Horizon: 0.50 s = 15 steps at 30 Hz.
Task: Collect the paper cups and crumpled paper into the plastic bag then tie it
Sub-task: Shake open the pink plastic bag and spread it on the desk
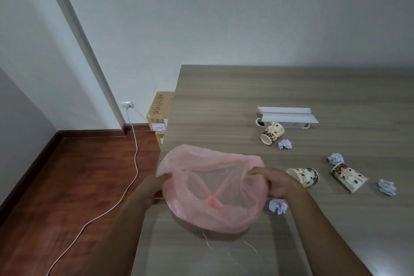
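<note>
Now we hold the pink plastic bag (212, 188) over the near left corner of the table (246, 96), with its mouth spread open and facing up toward us. Our left hand (152, 188) pinches the left part of the rim, and our right hand (275, 182) pinches the right part, the fingers of both curled on the thin film. Inside the bag we see only its own bottom seam; no cup and no paper is in it yet, so we judge that the collecting has not begun.

All the rubbish lies to the right of the bag. The nearest piece is a crumpled paper (278, 205), just below our right hand and beside the bag. Next is a paper cup (304, 176) lying on its side, just beside the right hand, with its long axis pointing left, the open mouth toward the bag. Further right are a second cup (348, 177), also on its side, and two paper balls (335, 158) (387, 186). A third cup (272, 133) and one more paper ball (284, 144) lie further back, near a white power strip (289, 119).

So the right hand is clearly the nearer one to everything. We think it should release the rim and pick up, while the left hand keeps the mouth open.
</note>
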Motion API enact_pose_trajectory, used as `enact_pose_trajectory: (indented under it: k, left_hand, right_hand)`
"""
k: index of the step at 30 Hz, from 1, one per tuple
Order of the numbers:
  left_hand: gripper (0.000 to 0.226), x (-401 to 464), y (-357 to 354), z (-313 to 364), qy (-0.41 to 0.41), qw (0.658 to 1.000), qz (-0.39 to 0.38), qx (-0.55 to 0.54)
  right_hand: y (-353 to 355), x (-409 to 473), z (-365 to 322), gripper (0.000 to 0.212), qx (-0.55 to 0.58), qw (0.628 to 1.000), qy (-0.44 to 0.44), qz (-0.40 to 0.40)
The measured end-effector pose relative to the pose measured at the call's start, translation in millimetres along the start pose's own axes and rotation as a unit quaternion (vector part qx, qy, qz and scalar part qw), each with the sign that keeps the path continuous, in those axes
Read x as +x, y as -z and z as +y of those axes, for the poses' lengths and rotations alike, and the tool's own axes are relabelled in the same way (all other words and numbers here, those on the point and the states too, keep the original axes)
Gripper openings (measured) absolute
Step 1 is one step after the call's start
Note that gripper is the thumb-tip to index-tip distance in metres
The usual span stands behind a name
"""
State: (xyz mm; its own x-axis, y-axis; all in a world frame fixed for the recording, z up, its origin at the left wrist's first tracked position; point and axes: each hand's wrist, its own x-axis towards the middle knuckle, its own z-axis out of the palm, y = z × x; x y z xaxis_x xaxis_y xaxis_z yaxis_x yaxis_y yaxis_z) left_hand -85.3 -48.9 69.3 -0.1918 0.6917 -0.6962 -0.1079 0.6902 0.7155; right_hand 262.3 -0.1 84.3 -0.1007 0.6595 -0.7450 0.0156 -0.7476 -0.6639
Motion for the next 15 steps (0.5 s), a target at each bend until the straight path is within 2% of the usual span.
enact_pose_trajectory:
  k: [2,3,4,6,10,12,15]
  left_hand:
    - [0.033,-4,-1,0,0.008,0.997,-0.043,-0.069]
    - [0.034,-4,0,1,0.007,0.993,-0.062,-0.104]
    - [0.037,-4,0,2,0.009,0.988,-0.078,-0.13]
    - [0.043,-4,1,1,0.024,0.985,-0.085,-0.147]
    - [0.054,-2,1,-8,0.083,0.989,-0.066,-0.106]
    - [0.049,-2,1,-9,0.089,0.989,-0.059,-0.097]
    - [0.041,-2,-1,-9,0.09,0.974,-0.074,-0.192]
  right_hand:
    - [8,-1,3,0.059,0.056,0.994,0.026,-0.093]
    - [10,-2,6,0.06,0.072,0.989,0.039,-0.12]
    - [12,2,9,0.051,0.089,0.987,0.042,-0.127]
    - [13,6,16,0.033,0.099,0.992,0.032,-0.075]
    - [8,11,21,0.033,0.084,0.996,0.011,0.007]
    - [4,11,22,0.027,0.105,0.994,0.005,0.023]
    - [0,10,21,0.025,0.169,0.986,-0.004,-0.002]
